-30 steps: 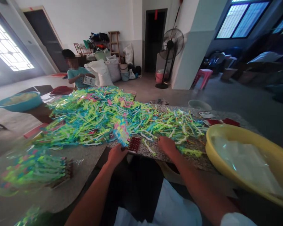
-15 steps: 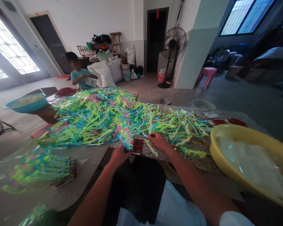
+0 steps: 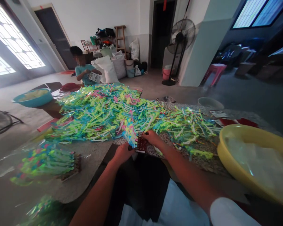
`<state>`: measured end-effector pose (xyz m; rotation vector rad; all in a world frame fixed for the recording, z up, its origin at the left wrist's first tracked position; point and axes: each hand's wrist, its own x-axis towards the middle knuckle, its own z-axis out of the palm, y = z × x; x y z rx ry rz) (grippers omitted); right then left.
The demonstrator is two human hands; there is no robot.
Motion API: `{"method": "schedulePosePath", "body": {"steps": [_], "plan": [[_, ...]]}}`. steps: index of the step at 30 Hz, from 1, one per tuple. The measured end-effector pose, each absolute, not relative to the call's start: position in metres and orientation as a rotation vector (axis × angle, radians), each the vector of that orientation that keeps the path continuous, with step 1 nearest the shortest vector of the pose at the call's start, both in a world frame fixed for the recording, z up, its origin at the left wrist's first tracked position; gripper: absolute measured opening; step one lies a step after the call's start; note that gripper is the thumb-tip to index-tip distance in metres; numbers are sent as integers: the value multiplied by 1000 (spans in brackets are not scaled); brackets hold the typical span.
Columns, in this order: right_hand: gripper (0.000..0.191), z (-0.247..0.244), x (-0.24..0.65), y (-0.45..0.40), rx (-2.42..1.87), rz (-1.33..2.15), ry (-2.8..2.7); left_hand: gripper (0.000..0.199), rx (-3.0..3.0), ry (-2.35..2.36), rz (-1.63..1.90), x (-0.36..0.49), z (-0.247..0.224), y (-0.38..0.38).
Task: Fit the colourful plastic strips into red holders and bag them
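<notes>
Dark red is the card [image 3: 142, 145], which lies at the near edge of the speckled surface [image 3: 163, 138], between the two hands. The left hand [image 3: 122, 154] has its fingers curled in at the left side of the card; they are too small in the view, so I cannot tell if this grip is pinching it. The right hand [image 3: 153, 139] brings its fingertips close together over the upper right part of the card, and I cannot tell whether a strip is caught in that grip. Beside the left fingers, a bunch [image 3: 130, 135] of blue, yellow-green and pink strips fans upward and away. Beyond it spreads a large loose pile [image 3: 96, 113] of similar strips. To the right stands a yellow basin [image 3: 223, 150], containing clear plastic bags [image 3: 257, 160]. At the left, nearer to the person, a transparent bag [image 3: 47, 161] encloses more coloured strips, arranged in a row. Farther away on the left, a blue basin [image 3: 35, 103] holds something pale yellow. Behind the pile, another person [image 3: 86, 75] holds a printed card [image 3: 95, 77]. Full white sacks [image 3: 106, 69] stand behind that person, and a pink bucket [image 3: 166, 73] is near the fan [image 3: 179, 39].
</notes>
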<state>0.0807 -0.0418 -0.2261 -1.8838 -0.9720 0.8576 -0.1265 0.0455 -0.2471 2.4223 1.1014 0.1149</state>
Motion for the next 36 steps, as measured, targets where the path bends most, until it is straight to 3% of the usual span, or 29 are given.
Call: {"method": "schedulePosePath", "body": {"steps": [6, 18, 24, 36], "plan": [[24, -228, 86, -41, -1919, 688, -1085, 31, 2424, 1115, 116, -126, -245, 44], [6, -225, 86, -37, -2118, 498, -1143, 31, 2398, 1104, 95, -125, -241, 43], [19, -221, 84, -34, -2110, 575, -1286, 30, 2384, 1076, 97, -126, -242, 44], [26, -217, 75, -27, -2358, 365, -1661, 25, 2375, 1073, 115, -125, -236, 40]]}}
